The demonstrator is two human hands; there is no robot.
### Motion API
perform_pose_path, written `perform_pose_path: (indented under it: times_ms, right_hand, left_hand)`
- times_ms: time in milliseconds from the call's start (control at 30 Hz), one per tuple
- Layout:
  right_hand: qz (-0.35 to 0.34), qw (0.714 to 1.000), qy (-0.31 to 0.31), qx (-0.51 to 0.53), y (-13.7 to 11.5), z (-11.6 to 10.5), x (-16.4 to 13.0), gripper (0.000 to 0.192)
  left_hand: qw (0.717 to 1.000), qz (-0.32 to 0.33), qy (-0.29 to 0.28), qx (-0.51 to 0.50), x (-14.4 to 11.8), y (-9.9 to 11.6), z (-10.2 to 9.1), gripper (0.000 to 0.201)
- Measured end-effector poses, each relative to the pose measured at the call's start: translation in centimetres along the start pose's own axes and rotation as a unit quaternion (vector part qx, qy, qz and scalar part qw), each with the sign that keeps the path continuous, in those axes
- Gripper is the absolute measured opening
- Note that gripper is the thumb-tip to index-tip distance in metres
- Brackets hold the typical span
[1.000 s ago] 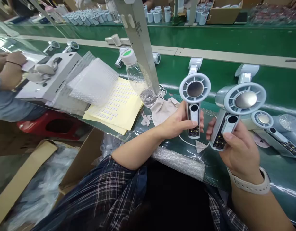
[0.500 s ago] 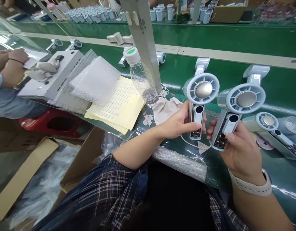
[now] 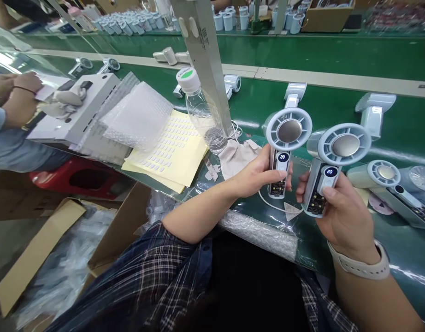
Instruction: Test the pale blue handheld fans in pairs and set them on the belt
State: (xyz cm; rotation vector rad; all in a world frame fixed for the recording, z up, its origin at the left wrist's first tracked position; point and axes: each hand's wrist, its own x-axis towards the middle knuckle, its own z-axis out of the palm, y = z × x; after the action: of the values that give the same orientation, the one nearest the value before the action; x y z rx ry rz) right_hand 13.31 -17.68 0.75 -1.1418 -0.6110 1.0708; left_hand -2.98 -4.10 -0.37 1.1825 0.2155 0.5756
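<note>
- The left fan [image 3: 289,131] is grasped by the left hand [image 3: 259,170]; its grip is enclosed by the fingers, and the thumb is pressed to the front, below the lit left display [image 3: 283,157], where 20 is shown.
- The right fan [image 3: 345,145] is likewise clasped by the right hand [image 3: 351,216], its thumb laid just below the right display [image 3: 330,172], also reading 20.
- Both fans are held head-up over the bench [image 3: 311,235], side by side; between the grips, only a narrow gap is left, into which fingertips of both hands are extended. Whether the heads touch cannot be told.
- Room to the right is bounded by a third fan [image 3: 385,173], lying near the right hand.
- Room to the left is bounded by a cloth [image 3: 238,159], a bottle [image 3: 202,113] and a post [image 3: 207,60].
- The bench's front edge is lined by bubble wrap [image 3: 259,235].
- Beyond the held heads, two more fans [image 3: 373,115] are seen on the green belt [image 3: 323,60].
- Yellow sheets [image 3: 178,157] are spread up to the left bench edge, above an open carton [image 3: 110,235].
</note>
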Motion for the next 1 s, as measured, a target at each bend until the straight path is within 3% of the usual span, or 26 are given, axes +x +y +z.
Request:
perform_pose_path:
  times_ms: [133,267,400,633,767,1000]
  right_hand:
    - [0.003,1.0,0.022,-0.01,0.0,0.0,-0.1,0.036]
    - [-0.009,1.0,0.013,-0.024,0.1,0.0,-0.1,0.039]
    - [-0.012,0.999,0.029,-0.035,0.4,0.2,0.2,0.031]
    - [0.005,0.999,0.034,-0.012,0.5,0.2,0.6,0.039]
    - [0.001,0.999,0.044,-0.031,0.3,0.4,0.4,0.028]
    - [-0.007,0.998,0.052,-0.03,-0.1,1.0,0.3,0.028]
  left_hand:
    - [0.999,0.01,0.041,0.017,0.4,0.2,-0.1,0.061]
    - [1.0,0.005,0.008,0.019,0.6,0.4,-0.2,0.067]
    - [0.999,-0.007,0.022,0.043,0.9,-0.3,-0.6,0.065]
    - [0.999,-0.006,-0.001,0.047,0.8,-1.3,-0.7,0.066]
    - [0.999,-0.021,0.031,0.037,0.6,-1.1,-0.7,0.065]
    - [0.998,-0.01,0.058,0.035,0.5,-0.4,-0.4,0.063]
